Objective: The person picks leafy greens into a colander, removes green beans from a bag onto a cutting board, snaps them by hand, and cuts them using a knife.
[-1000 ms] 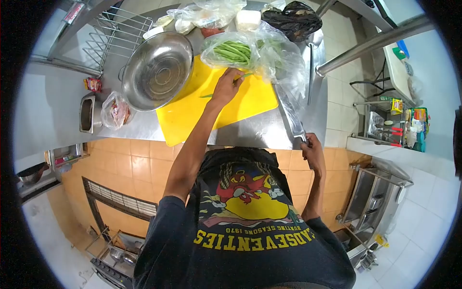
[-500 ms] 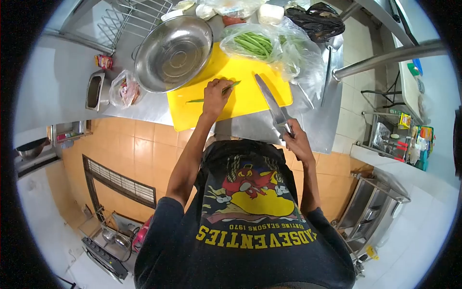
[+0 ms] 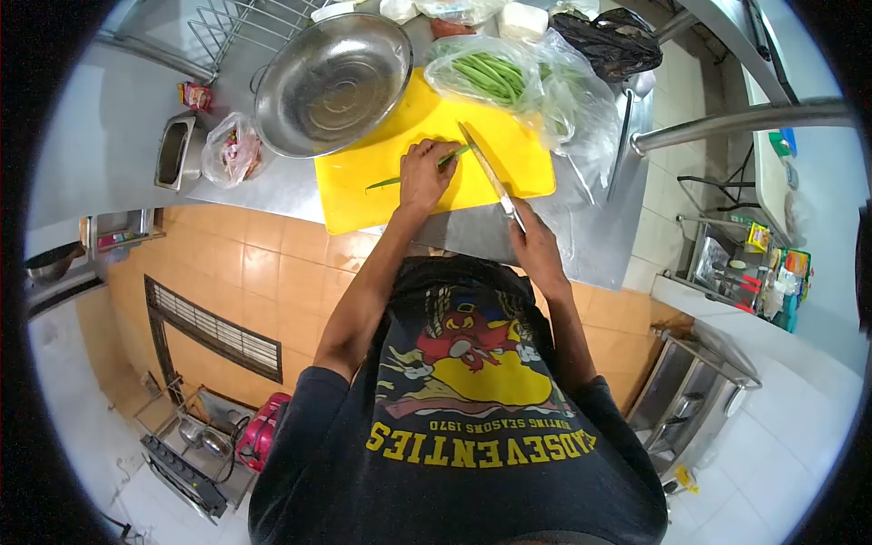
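Note:
My left hand (image 3: 427, 174) is closed on a green bean (image 3: 383, 183) over the yellow cutting board (image 3: 354, 195); the bean's ends stick out on both sides of the fingers. In my right hand (image 3: 536, 238) is the handle of a knife (image 3: 486, 168), whose blade lies over the board with its tip near the bean's right end. A large metal bowl (image 3: 334, 84) rests at the board's upper left. Beyond the board is a clear plastic bag of green beans (image 3: 490, 76).
A black plastic bag (image 3: 609, 45) lies at the far right of the steel table (image 3: 599, 232). Left of the bowl are a wire rack (image 3: 250, 34), a small bag of food (image 3: 232, 153) and a metal container (image 3: 177, 153). A metal pole (image 3: 745, 124) crosses at right.
The knife has swung in from the board's right side, and its blade is now close to my left hand. The bean in my left hand has become visible on both sides of the fingers.

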The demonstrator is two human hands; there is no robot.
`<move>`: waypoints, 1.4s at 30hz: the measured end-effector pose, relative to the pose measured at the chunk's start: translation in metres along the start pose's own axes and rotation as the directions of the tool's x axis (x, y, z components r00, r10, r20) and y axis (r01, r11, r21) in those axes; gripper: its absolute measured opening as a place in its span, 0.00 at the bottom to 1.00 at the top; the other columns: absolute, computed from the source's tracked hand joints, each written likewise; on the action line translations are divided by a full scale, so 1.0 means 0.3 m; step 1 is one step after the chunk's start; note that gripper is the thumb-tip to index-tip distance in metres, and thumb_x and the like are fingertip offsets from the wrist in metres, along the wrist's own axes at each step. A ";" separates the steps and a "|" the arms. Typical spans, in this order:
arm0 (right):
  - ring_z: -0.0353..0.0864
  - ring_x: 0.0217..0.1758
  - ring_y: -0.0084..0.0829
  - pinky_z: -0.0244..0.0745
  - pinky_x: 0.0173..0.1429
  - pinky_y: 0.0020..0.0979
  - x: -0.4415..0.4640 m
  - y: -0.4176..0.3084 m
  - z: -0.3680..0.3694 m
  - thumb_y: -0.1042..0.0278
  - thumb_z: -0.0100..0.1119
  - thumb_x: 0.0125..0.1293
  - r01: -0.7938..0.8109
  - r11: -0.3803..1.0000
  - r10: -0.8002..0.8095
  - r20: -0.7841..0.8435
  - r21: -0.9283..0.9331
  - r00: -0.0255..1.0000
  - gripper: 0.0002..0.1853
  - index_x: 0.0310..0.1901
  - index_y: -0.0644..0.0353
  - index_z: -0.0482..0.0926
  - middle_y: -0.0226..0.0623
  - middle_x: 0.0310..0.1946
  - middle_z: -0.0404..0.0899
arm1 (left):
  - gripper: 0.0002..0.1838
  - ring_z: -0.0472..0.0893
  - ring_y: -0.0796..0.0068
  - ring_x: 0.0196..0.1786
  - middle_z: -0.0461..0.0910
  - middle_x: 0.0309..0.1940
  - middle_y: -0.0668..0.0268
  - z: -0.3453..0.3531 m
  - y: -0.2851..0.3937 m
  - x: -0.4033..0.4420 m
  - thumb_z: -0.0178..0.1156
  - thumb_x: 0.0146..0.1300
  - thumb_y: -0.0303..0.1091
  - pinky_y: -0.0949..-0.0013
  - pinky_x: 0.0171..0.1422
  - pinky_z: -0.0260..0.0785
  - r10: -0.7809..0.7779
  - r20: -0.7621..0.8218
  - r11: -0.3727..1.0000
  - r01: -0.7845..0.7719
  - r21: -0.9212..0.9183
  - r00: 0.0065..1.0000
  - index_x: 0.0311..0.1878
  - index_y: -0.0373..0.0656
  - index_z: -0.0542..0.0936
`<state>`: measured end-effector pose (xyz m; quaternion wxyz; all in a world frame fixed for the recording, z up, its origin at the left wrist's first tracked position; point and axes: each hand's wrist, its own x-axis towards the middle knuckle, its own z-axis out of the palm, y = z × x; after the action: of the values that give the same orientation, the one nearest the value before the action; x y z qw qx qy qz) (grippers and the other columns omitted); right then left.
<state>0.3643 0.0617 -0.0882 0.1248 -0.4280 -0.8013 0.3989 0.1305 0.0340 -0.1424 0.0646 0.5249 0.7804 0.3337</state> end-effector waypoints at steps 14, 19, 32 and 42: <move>0.76 0.54 0.58 0.72 0.56 0.45 -0.010 -0.031 0.015 0.70 0.48 0.70 0.002 0.998 0.004 0.088 -0.066 0.996 0.24 0.67 0.54 0.64 0.61 0.52 0.75 | 0.09 0.78 0.59 0.43 0.82 0.37 0.64 0.009 -0.033 -0.006 0.65 0.55 0.38 0.56 0.47 0.66 -0.066 0.026 0.996 0.068 -0.062 0.997 0.40 0.51 0.85; 0.79 0.48 0.58 0.76 0.50 0.51 -0.007 -0.015 0.015 0.65 0.45 0.72 0.011 0.991 0.004 0.112 -0.131 0.994 0.25 0.69 0.49 0.61 0.57 0.56 0.73 | 0.09 0.78 0.59 0.43 0.82 0.37 0.65 0.019 -0.029 -0.007 0.66 0.55 0.40 0.57 0.48 0.66 -0.097 0.020 0.991 0.098 -0.086 0.995 0.39 0.52 0.85; 0.75 0.54 0.58 0.72 0.56 0.48 -0.023 -0.061 -0.007 0.63 0.42 0.74 -0.087 0.987 0.104 0.116 -0.137 0.988 0.22 0.67 0.52 0.65 0.59 0.52 0.75 | 0.10 0.77 0.60 0.44 0.81 0.37 0.66 0.009 0.006 -0.006 0.65 0.55 0.40 0.57 0.49 0.63 -0.153 0.034 0.986 0.155 -0.059 0.988 0.41 0.54 0.84; 0.80 0.42 0.59 0.77 0.46 0.54 -0.031 0.002 0.026 0.62 0.41 0.74 0.016 0.985 -0.003 0.076 -0.172 0.997 0.23 0.70 0.43 0.60 0.60 0.50 0.75 | 0.11 0.77 0.59 0.42 0.81 0.36 0.65 0.013 0.007 -0.007 0.65 0.54 0.40 0.56 0.47 0.63 -0.150 0.018 0.987 0.151 -0.055 0.989 0.41 0.55 0.84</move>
<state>0.3661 0.0506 -0.0925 0.0587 -0.4180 -0.8389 0.3436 0.1348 0.0346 -0.1447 0.1095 0.4647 0.8077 0.3460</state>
